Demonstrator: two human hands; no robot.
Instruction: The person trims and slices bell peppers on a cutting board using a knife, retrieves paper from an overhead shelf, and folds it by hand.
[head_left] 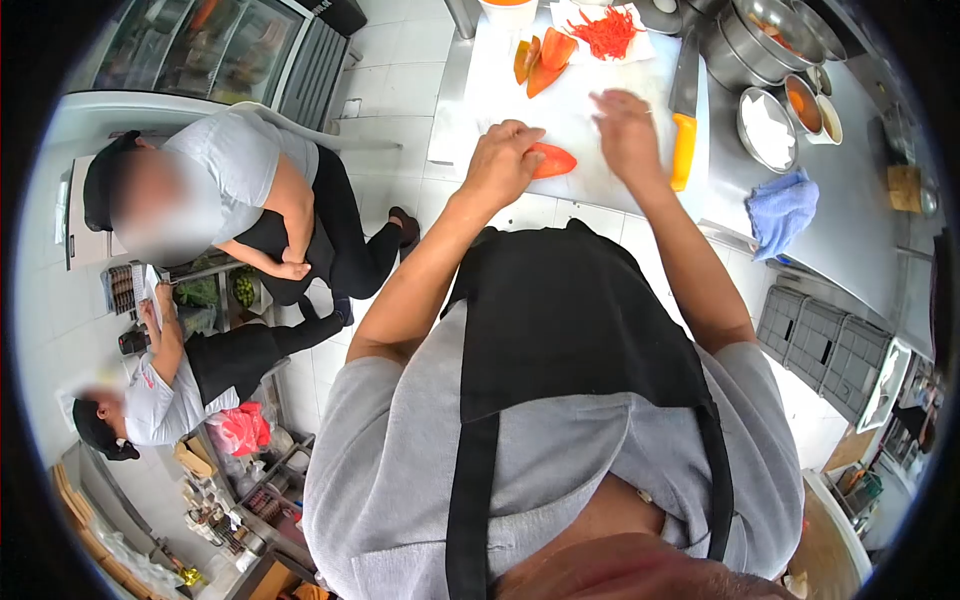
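On the white cutting board my left hand has its fingers bent against the left end of an orange-red vegetable piece. To the right of that piece, my right hand hovers over the board, blurred by motion, with fingers apart and nothing in them. A cleaver-like knife with a yellow handle lies along the board's right side. More orange-red pieces rest farther back, beside a heap of thin red shreds on white paper.
Right of the board stand a metal bowl with white pieces, sauce containers and stacked steel bowls. A blue cloth hangs over the counter edge. Two people are at the left, one seated, one writing.
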